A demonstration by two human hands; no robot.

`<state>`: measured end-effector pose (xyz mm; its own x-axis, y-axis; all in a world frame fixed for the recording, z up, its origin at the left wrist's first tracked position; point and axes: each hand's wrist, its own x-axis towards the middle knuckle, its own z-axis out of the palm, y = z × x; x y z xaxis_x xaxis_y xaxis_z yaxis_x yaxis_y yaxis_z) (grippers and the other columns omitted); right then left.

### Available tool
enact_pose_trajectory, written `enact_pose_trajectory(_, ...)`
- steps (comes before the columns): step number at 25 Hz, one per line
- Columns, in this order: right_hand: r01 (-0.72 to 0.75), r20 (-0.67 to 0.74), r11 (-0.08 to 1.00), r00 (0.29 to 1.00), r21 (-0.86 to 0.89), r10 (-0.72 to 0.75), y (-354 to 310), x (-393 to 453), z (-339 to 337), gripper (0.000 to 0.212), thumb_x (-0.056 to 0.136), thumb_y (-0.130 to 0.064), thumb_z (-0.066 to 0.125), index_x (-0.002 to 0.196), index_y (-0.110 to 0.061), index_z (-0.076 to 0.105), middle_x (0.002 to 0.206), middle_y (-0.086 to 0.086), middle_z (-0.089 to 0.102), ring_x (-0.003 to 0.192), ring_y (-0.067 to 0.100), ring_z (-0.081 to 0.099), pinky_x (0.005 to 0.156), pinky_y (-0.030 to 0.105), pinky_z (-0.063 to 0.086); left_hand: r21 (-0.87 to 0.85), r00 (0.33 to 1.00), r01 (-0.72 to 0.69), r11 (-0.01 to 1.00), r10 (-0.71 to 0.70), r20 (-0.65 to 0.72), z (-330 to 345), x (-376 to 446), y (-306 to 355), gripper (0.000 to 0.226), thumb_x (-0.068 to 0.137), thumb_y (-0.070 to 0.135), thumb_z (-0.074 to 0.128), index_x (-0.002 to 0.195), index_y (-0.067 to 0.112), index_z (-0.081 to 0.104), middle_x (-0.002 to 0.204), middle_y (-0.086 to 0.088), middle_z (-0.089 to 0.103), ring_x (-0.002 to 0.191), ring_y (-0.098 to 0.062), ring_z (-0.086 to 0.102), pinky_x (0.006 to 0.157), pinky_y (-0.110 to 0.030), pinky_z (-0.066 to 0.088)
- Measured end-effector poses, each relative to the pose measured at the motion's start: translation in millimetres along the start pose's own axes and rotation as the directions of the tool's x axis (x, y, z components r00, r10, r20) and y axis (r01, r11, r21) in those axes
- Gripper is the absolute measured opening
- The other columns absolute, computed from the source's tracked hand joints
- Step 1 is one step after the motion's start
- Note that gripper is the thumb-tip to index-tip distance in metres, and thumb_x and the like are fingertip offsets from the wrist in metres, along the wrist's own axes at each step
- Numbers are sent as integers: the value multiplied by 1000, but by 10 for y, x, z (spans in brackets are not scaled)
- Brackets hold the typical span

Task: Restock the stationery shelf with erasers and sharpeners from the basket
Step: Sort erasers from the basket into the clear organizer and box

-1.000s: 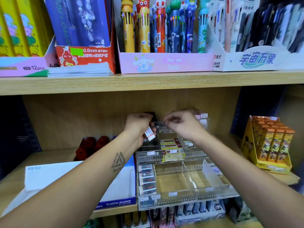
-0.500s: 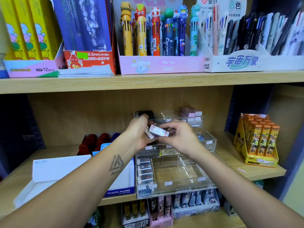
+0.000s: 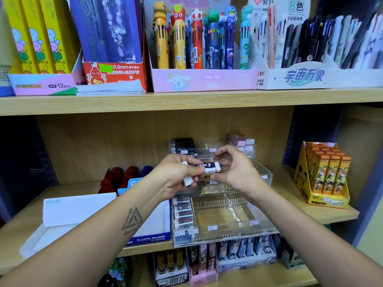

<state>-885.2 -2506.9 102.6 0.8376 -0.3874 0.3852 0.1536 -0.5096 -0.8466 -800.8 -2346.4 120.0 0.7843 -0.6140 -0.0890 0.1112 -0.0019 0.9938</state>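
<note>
Held eraser [image 3: 207, 168]: a white block in a sleeve of dark blue, white and red, lying sideways in mid-air in front of the organiser's middle tier, one end at the left hand's fingertips, the other at the right's.
Second eraser [image 3: 188, 179]: plain white, tilted, tucked in the left palm.
Stocked erasers [image 3: 184, 212]: a column of sleeved blocks lying flat in the far-left compartment of the lowest tier.
Acrylic organiser [image 3: 238, 229]: clear, stepped tiers with dividers, standing on the wooden shelf [image 3: 310, 210].

wooden shelf [image 3: 323, 206], clear organizer [image 3: 223, 233], eraser box [image 3: 103, 216]
</note>
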Motion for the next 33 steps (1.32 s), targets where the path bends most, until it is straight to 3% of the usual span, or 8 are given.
enact_pose_trajectory(4, -265, 148, 820, 964, 507, 220, -28, -57, -30, 41, 79, 16, 70, 113, 1, 53, 97, 23, 70, 80, 28, 71, 76, 38, 61, 59, 992, -113, 992, 116, -57, 41, 29, -35, 20, 82, -5, 74, 100, 2, 67, 71, -7, 63, 58, -16, 60, 50, -26, 51)
enact_pose_trajectory(9, -230, 75, 754, 969, 615, 235, -39, 49, -91, 33, 83, 11, 68, 115, 7, 60, 85, 21, 69, 65, 18, 68, 61, 22, 57, 153, 996, -78, 985, 84, -27, 106, 18, -1, 14, 90, 5, 70, 104, 3, 67, 73, -11, 68, 51, -17, 58, 48, -26, 50)
enact_pose_trajectory(12, -182, 19, 833, 979, 522, 202, -66, 112, -67, 27, 82, 7, 72, 106, 0, 62, 79, 14, 71, 68, 17, 68, 64, 23, 56, 143, 997, -63, 988, 68, -32, 93, -7, 32, 17, 87, 3, 73, 102, -1, 66, 67, -11, 69, 47, -17, 57, 46, -26, 51)
enact_pose_trajectory(14, -168, 32, 900, 985, 403, 170, -98, 129, 47, 28, 83, 1, 75, 109, -3, 65, 84, 13, 72, 79, 23, 69, 79, 33, 59, 107, 994, -74, 991, 83, -76, 32, -22, 33, 16, 82, 1, 78, 94, 1, 67, 68, -12, 69, 48, -15, 57, 49, -26, 51)
enact_pose_trajectory(20, -268, 299, 909, 939, 319, 171, -342, 62, 580, 53, 89, 0, 69, 138, -7, 53, 90, 12, 58, 78, 16, 60, 82, 35, 54, 84, 991, -61, 995, 71, -115, -477, -249, -7, 19, 83, -9, 71, 98, -3, 63, 72, -18, 63, 57, -21, 58, 55, -29, 52)
enact_pose_trajectory(24, -37, 366, 999, 929, -38, 49, -429, 66, 1012, 48, 80, 3, 67, 125, -13, 63, 86, 5, 70, 76, 17, 64, 82, 42, 56, 210, 993, 27, 977, -2, -121, -940, -536, -58, 15, 86, -10, 61, 100, -7, 67, 75, -18, 61, 60, -18, 57, 58, -30, 53)
enact_pose_trajectory(28, 363, 518, 774, 854, -519, -53, -417, -3, 1427, 23, 78, -12, 70, 100, -17, 75, 91, 1, 73, 84, 16, 67, 76, 28, 54, 329, 968, 136, 934, -55, -243, -1347, -701, -244, 26, 87, -18, 46, 100, 4, 52, 91, -22, 61, 78, -26, 62, 70, -40, 57)
enact_pose_trajectory(33, 495, 611, 635, 790, -593, -44, -258, -83, 1871, 21, 82, -12, 67, 101, -18, 74, 103, 7, 72, 101, 26, 63, 83, 35, 53, 355, 980, 109, 929, -41, -195, -1594, -807, -385, 18, 91, -15, 54, 93, 3, 51, 86, -27, 61, 83, -32, 65, 93, -54, 54)
